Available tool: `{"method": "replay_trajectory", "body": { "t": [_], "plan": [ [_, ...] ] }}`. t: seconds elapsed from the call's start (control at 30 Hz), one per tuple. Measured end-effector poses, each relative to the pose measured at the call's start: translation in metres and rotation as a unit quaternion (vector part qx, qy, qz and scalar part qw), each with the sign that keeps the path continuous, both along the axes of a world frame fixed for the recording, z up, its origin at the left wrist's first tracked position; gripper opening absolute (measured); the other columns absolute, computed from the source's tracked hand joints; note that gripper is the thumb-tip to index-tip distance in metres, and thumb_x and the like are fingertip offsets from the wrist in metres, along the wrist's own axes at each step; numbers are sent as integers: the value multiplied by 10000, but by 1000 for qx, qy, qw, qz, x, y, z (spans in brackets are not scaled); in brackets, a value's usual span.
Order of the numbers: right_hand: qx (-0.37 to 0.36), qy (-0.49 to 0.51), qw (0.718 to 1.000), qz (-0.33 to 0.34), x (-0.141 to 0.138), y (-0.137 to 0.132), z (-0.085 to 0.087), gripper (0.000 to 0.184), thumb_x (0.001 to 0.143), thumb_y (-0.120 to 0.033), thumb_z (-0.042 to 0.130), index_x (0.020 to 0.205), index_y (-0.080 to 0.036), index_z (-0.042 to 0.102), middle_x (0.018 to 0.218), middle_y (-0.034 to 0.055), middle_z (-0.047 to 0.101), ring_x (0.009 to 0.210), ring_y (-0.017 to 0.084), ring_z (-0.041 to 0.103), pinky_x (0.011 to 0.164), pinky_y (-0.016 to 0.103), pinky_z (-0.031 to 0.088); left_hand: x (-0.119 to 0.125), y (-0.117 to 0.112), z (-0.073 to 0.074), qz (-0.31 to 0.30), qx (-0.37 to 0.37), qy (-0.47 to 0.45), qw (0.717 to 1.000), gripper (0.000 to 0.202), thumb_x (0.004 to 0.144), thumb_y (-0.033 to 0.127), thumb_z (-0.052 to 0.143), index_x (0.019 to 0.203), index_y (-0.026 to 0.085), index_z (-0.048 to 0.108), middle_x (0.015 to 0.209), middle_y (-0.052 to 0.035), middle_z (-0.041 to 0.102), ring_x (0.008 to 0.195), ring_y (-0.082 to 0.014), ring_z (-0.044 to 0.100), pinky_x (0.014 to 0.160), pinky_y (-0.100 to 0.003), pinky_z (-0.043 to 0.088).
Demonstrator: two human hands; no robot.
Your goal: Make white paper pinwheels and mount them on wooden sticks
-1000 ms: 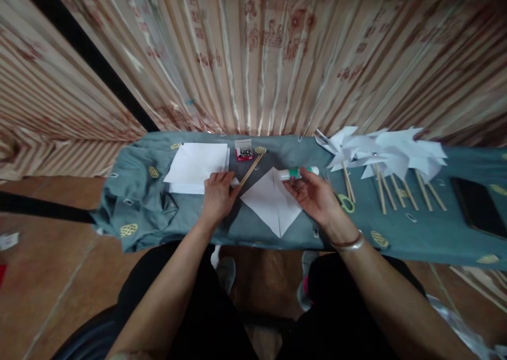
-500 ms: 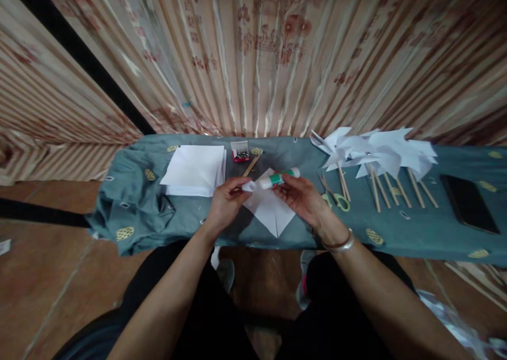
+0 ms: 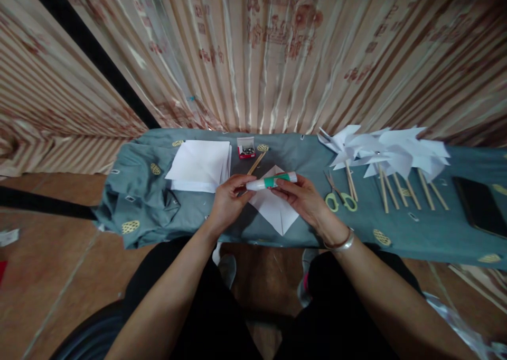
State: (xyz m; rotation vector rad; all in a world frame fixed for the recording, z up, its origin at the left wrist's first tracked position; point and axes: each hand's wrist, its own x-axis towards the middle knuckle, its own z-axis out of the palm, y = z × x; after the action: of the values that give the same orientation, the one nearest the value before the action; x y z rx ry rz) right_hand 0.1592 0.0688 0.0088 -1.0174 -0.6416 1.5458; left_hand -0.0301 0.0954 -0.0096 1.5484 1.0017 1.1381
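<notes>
A white and green glue stick (image 3: pixel 271 182) lies nearly level between my hands, its white cap against the tube's left end. The fingers of my left hand (image 3: pixel 231 199) are closed round the cap end. My right hand (image 3: pixel 303 197) grips the green-labelled tube near its other end. Below both hands a creased white paper square (image 3: pixel 278 216) rests on the cloth with one corner toward me; the hands and glue stick cover part of it. Just right of my right hand lie green-handled scissors (image 3: pixel 340 197), blades slightly apart.
A stack of white paper (image 3: pixel 200 164) sits on the left. Behind my hands are an open red box of small metal pins (image 3: pixel 246 150) and wooden sticks (image 3: pixel 257 162). Several paper pinwheels (image 3: pixel 380 151) and a black phone (image 3: pixel 480 204) lie on the right of the cloth-covered table (image 3: pixel 317 238).
My hands have come together. The cap, held apart in my left hand before, now meets the end of the glue stick. The view has shifted slightly left.
</notes>
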Motion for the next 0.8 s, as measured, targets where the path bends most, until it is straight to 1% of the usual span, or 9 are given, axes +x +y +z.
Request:
{"method": "replay_trajectory", "body": {
  "t": [0.17, 0.37, 0.47, 0.57, 0.67, 0.73, 0.8],
  "plan": [
    [6, -27, 999, 15, -6, -2, -2, 302, 551, -291, 890, 778, -189, 719, 775, -28, 728, 739, 105, 686, 807, 251, 582, -1, -3, -2, 0, 18, 20, 1000, 253, 711, 204, 694, 961, 194, 732, 999, -52, 673, 903, -167, 646, 827, -307, 545],
    [-7, -11, 1000, 29, -17, -4, -4, 299, 552, -316, 889, 746, -178, 709, 762, -13, 746, 757, 135, 715, 811, 281, 600, -9, -8, -1, 6, 13, 36, 999, 274, 724, 238, 692, 990, 185, 734, 1016, -74, 691, 864, -173, 657, 775, -301, 546],
    [-9, -1, 999, 44, -23, -5, -5, 303, 558, -321, 887, 749, -164, 712, 760, 4, 755, 734, 130, 717, 773, 252, 606, -15, -14, 1, 8, 15, 71, 997, 281, 730, 255, 700, 997, 182, 743, 993, -89, 703, 864, -188, 657, 756, -302, 536],
    [-22, 2, 998, 65, -31, -7, -7, 326, 543, -339, 890, 742, -151, 714, 754, 10, 755, 695, 122, 713, 714, 220, 606, -20, -24, 2, 37, -2, 82, 996, 259, 704, 273, 728, 943, 179, 755, 923, -82, 720, 811, -186, 657, 716, -290, 526],
    [-31, -27, 995, 86, -37, -8, -9, 312, 559, -335, 884, 754, -162, 712, 735, 5, 748, 651, 116, 707, 664, 208, 601, -23, -32, -1, 71, -49, 65, 994, 271, 669, 293, 749, 904, 160, 752, 841, -61, 726, 717, -166, 644, 655, -267, 510],
    [-20, -61, 994, 90, -37, -7, -10, 307, 586, -330, 871, 798, -178, 710, 755, 10, 751, 658, 121, 711, 648, 209, 594, -27, -32, -4, 92, -82, 58, 991, 292, 668, 315, 741, 905, 143, 744, 789, -48, 720, 651, -152, 621, 610, -257, 491],
    [1, -98, 992, 76, -31, -7, -10, 346, 602, -330, 862, 875, -194, 698, 786, 17, 754, 691, 133, 718, 648, 224, 587, -33, -29, -7, 130, -94, 70, 985, 299, 679, 326, 721, 905, 131, 737, 747, -39, 708, 608, -145, 597, 581, -254, 471]
  ]
}}
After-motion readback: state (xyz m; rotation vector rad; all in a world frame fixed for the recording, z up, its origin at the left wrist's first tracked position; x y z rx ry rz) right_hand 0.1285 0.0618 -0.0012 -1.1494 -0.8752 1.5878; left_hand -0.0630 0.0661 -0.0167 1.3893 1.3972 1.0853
